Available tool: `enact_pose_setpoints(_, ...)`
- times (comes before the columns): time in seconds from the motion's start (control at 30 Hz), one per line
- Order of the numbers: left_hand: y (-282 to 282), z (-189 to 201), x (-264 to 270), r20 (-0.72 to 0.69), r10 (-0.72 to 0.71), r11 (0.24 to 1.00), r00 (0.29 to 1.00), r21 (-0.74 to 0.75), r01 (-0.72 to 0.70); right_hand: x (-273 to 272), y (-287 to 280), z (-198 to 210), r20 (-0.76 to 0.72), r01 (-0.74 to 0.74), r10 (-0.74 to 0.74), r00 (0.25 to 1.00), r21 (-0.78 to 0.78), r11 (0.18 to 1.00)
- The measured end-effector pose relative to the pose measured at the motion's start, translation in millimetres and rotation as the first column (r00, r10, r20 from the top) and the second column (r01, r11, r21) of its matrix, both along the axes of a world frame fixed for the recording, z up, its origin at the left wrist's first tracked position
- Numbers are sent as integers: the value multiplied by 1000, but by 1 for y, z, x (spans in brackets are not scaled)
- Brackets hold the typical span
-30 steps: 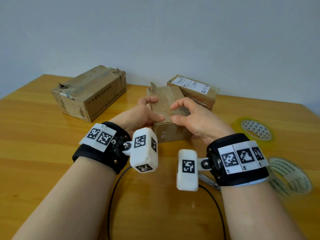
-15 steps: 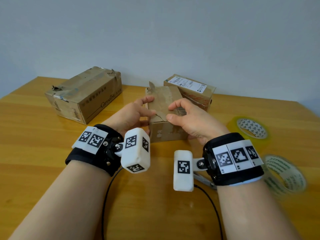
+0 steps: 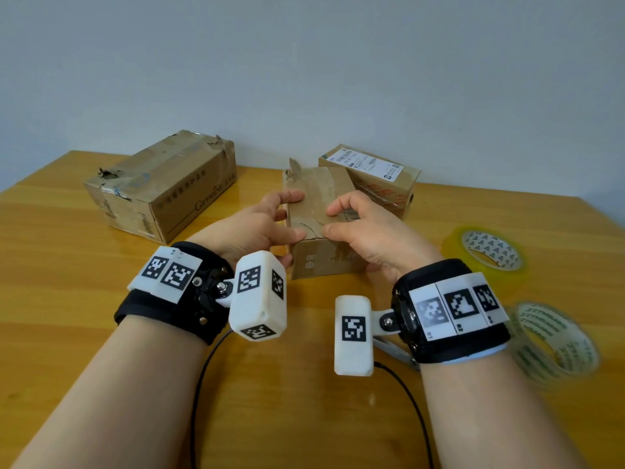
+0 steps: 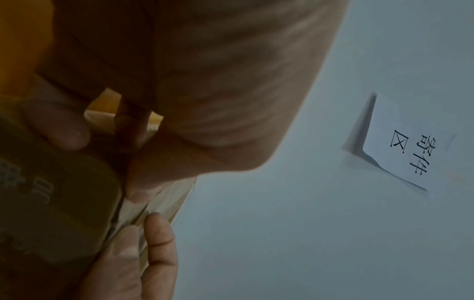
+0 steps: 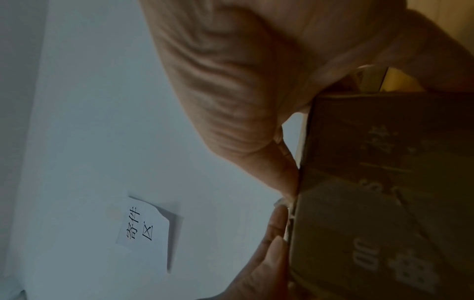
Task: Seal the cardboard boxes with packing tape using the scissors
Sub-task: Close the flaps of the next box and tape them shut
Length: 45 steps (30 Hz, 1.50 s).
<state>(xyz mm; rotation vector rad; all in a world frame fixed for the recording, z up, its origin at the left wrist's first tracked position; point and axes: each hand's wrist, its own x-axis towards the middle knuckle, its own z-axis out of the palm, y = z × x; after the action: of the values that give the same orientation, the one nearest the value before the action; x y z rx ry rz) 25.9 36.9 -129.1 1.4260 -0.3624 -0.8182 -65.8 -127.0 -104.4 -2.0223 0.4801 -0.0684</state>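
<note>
A small worn cardboard box stands mid-table, its top flaps down with a crack near the front edge. My left hand grips its left side, thumb on the top's front edge. My right hand grips the right side, thumb and forefinger on the top. In the left wrist view the box lies dark under my left palm. The right wrist view shows its printed front face. Scissors lie mostly hidden under my right wrist. Two tape rolls lie at the right.
A large battered box sits at the back left. A labelled box stands just behind the small one. A paper sign hangs on the wall. Cables trail over the wooden table near its front edge.
Both hands have stayed on the small box. The thumbs have shifted a little on the top's front edge, and the head view has drifted slightly.
</note>
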Motion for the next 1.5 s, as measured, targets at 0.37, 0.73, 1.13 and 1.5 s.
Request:
enact_pose_setpoints(0.37, -2, 10, -4, 13, 104, 995, 995, 6, -104, -7, -4, 8, 30, 36, -35, 999, -32, 999)
enact_pose_setpoints(0.73, 4, 35, -8, 156, 268, 963, 951, -39, -265, -29, -20, 20, 109, 141, -137, 985, -31, 989)
enact_pose_setpoints(1.13, -35, 59, -77, 208, 213, 968, 955, -179, -177, -105, -55, 34, -43, 298, -302, 952, -90, 950)
enact_pose_setpoints(1.5, -60, 45, -97, 174, 156, 979, 972, -155, -130, -153, -79, 32, -395, 193, -384, 834, -444, 875)
